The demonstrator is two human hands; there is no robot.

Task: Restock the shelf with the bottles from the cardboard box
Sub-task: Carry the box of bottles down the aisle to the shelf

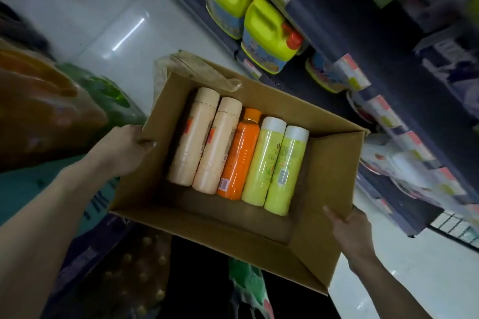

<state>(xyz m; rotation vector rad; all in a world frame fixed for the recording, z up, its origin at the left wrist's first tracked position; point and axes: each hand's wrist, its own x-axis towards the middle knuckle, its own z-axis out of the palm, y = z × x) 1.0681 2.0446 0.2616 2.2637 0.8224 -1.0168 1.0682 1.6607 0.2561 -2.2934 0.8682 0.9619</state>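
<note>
An open cardboard box [326, 179] fills the middle of the head view, held up off the floor. Inside lie several bottles side by side: two beige ones [197, 137], an orange one [239, 155] and two yellow-green ones with white caps [274, 163]. My left hand [124, 150] grips the box's left wall, thumb over the rim. My right hand [347, 233] holds the right flap near its front corner. The dark shelf [337, 33] runs along the upper right.
Yellow-green jugs with red caps [264, 33] stand on the low shelf. Further right are blurred packs with price tags [383, 111]. Bagged goods in orange and green [64, 101] sit at the left. White tiled floor [103, 21] lies beyond the box.
</note>
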